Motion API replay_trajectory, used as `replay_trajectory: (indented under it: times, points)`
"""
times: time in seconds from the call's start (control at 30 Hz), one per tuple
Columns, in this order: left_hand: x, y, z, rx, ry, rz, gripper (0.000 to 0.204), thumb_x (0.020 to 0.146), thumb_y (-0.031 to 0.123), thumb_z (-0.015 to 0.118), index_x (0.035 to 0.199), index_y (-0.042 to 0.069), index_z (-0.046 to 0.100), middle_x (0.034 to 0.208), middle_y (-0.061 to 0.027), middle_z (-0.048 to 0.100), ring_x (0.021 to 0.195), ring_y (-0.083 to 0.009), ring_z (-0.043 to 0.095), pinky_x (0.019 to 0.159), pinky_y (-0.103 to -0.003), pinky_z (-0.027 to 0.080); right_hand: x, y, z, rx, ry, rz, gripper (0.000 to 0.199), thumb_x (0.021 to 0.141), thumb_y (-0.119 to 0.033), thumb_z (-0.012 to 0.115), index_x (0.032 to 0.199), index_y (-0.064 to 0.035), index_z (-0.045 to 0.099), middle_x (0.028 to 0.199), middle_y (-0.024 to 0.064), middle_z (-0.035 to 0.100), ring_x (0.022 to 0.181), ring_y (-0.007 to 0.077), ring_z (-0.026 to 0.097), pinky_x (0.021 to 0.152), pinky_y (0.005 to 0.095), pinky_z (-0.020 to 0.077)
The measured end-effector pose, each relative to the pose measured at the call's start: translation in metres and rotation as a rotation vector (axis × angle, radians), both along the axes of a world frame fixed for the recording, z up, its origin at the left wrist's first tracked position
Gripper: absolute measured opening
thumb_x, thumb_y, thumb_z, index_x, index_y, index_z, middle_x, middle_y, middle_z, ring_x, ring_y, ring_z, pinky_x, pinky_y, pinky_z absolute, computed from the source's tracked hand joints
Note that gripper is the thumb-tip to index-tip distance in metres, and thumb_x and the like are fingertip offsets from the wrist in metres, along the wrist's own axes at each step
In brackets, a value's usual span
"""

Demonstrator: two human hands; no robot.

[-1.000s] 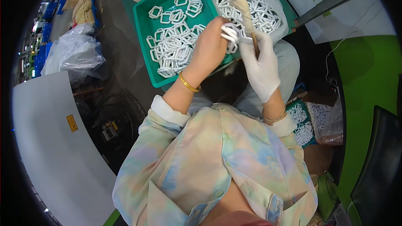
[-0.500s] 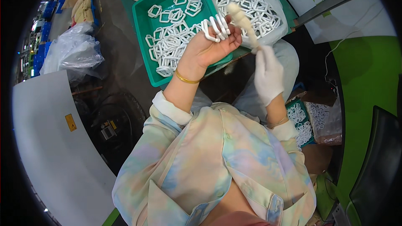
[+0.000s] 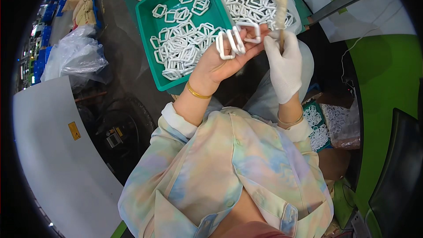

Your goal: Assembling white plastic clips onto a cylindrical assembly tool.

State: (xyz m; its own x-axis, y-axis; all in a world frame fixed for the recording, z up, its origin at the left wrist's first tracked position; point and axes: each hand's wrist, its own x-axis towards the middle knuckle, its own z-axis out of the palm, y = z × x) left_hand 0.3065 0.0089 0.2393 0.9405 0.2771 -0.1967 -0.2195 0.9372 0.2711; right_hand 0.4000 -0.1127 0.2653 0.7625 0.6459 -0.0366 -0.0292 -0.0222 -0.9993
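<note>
My bare left hand [image 3: 217, 67], palm up with a yellow bangle on the wrist, holds several white angular plastic rings [image 3: 240, 46] over the near right edge of a green tray [image 3: 146, 46]. One white ring [image 3: 257, 33] sits apart from the others at its fingertips. In a white glove, my right hand [image 3: 285, 66] grips a thin stick wrapped in lumpy cream material [image 3: 278, 4]. The stick points away from me, and its far end runs out of the picture. My right fingertips are close beside the left ones; whether they touch the ring I cannot tell.
Many white rings [image 3: 178, 50] lie in the green tray. A clear plastic bag [image 3: 296, 6] of similar rings stands to its right. Low on the right are smaller containers of rings [image 3: 318, 136]. Grey machine panels [image 3: 57, 123] and crumpled plastic [image 3: 81, 55] are on the left.
The wrapped stick has swung from leaning left over my left hand to nearly straight ahead. My right hand has come nearer the left fingertips, where one ring now stands apart.
</note>
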Motion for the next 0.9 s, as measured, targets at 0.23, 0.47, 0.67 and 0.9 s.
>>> replay_trajectory:
  times: [0.23, 0.47, 0.67, 0.9]
  points:
    - [0.002, 0.000, -0.010, -0.140, -0.106, -0.068, 0.044, 0.099, 0.005, 0.054, 0.141, -0.002, 0.044, 0.144, -0.0189, 0.049, 0.136, -0.0311, 0.045, 0.118, -0.045, 0.036, -0.016, 0.001, -0.002, -0.169, -0.204, 0.056, 0.020, 0.089, -0.014, 0.072, 0.099, -0.0022, 0.058, 0.072, -0.0047, 0.045, 0.066, 0.0031, 0.040, 0.059, 0.0222, 0.0369]
    - [0.000, 0.009, -0.012, -0.164, -0.131, 0.019, 0.047, 0.099, 0.007, 0.055, 0.143, -0.001, 0.042, 0.146, -0.0200, 0.047, 0.140, -0.0351, 0.041, 0.120, -0.049, 0.031, -0.020, -0.013, -0.006, -0.150, -0.341, 0.081, 0.015, 0.100, -0.014, 0.055, 0.104, -0.0004, 0.060, 0.081, 0.0140, 0.062, 0.074, 0.0198, 0.062, 0.069, 0.0331, 0.0487]
    - [-0.001, 0.004, -0.010, -0.016, -0.095, 0.071, 0.050, 0.097, 0.009, 0.057, 0.142, -0.005, 0.041, 0.147, -0.0211, 0.045, 0.140, -0.0367, 0.040, 0.118, -0.048, 0.035, -0.019, -0.008, -0.014, -0.229, -0.360, 0.019, 0.019, 0.097, -0.018, 0.060, 0.107, -0.0018, 0.060, 0.084, 0.0164, 0.066, 0.077, 0.0278, 0.067, 0.069, 0.0369, 0.0495]
    - [0.002, -0.009, 0.000, 0.191, -0.023, 0.033, 0.044, 0.101, 0.009, 0.051, 0.143, -0.002, 0.042, 0.143, -0.0181, 0.051, 0.135, -0.0283, 0.048, 0.114, -0.041, 0.040, -0.022, 0.007, -0.006, -0.145, -0.421, -0.035, 0.025, 0.088, -0.019, 0.073, 0.104, -0.0034, 0.061, 0.069, 0.0004, 0.049, 0.061, 0.0076, 0.044, 0.058, 0.0256, 0.0414]
